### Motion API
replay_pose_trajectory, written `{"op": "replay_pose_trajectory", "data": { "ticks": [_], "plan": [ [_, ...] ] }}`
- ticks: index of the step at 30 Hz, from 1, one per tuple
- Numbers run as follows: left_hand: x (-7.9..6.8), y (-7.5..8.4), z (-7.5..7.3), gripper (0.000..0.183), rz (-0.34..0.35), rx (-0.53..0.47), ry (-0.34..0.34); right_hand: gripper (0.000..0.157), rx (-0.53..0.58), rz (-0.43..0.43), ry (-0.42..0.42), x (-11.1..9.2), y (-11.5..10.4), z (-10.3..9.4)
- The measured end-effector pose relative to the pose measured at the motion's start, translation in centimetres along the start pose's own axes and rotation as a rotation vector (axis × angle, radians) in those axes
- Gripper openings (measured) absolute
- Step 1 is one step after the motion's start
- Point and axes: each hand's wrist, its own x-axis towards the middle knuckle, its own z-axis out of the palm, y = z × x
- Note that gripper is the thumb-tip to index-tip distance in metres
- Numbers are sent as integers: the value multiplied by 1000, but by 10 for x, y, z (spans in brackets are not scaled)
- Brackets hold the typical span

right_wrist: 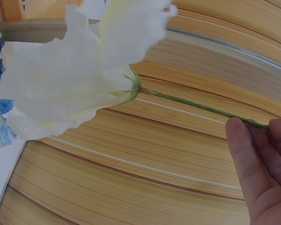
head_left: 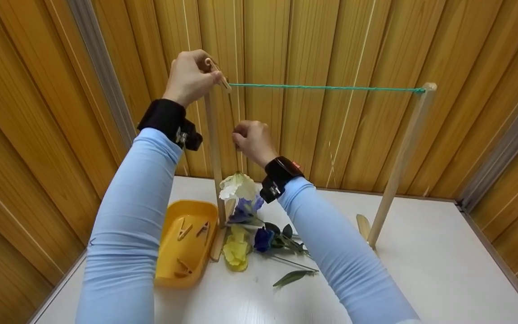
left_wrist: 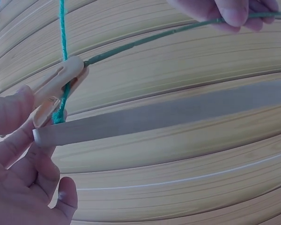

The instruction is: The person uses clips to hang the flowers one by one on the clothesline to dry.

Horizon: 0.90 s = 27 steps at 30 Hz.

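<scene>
My left hand [head_left: 191,76] pinches a wooden clothespin [left_wrist: 61,82] at the left end of a green string [head_left: 326,87]. In the left wrist view the clothespin's jaws straddle the string, and the tip of a green stem [left_wrist: 131,45] meets their end. Lower down, my right hand [head_left: 256,141] pinches that stem between thumb and fingers. From it a white flower [right_wrist: 51,84] hangs head down, its petals just above the flowers on the table. The string runs from the left wooden post [head_left: 214,153] to the right wooden post [head_left: 398,173].
Left of the left post stands a yellow tray [head_left: 214,220] with several clothespins [head_left: 185,230]. Beside the post's foot lie a purple flower [head_left: 244,210], a yellow flower [head_left: 236,249], a blue flower [head_left: 263,239] and leaves [head_left: 291,278]. A wood-panelled wall [head_left: 313,135] rises behind.
</scene>
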Motion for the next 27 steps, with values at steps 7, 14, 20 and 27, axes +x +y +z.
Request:
{"op": "replay_pose_trajectory", "data": {
  "ticks": [7, 14, 20, 27],
  "plan": [
    [-3, -5, -5, 31, 75, -4, -33, 13, -45, -14, -25, -2, 0, -1],
    [-11, -4, -9, 40, 45, -24, -62, 13, -99, -2, -30, -11, 19, -13],
    [-29, -2, -11, 48, 29, 13, 21, 17, -113, -68, -31, -38, 45, -34],
    [-57, -8, -3, 41, 188, 32, 110, 17, -200, -270, 103, -84, 71, -59]
  ]
}}
